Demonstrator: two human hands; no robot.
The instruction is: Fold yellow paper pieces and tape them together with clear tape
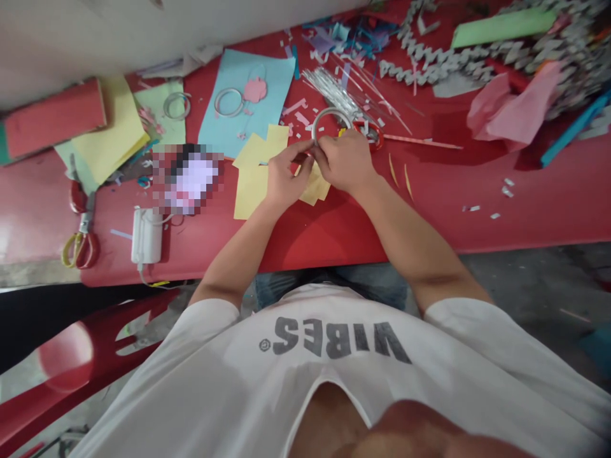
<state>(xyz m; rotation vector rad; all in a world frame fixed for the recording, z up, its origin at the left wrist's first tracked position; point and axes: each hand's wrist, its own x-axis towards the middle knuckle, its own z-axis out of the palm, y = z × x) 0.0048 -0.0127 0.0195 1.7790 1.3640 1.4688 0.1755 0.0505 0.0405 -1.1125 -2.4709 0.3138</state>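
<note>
Beside the yellow paper, the right hand grips a pale ring, while the left hand, over that paper, curls narrowly, its hold unclear.

We take this for a paper-craft corner, though whether it belongs to a home, a school or a shop we cannot tell. Across a red tabletop that meets a pale wall, we see a blue sheet bearing a pink flower-shaped cutout, yellow pieces, scissors, a bundle of silvery strands, a heap of coloured scraps and zigzag grey chains. Below, we notice a red plastic chair and bare grey floor, which suggest a plainly furnished room.
</note>
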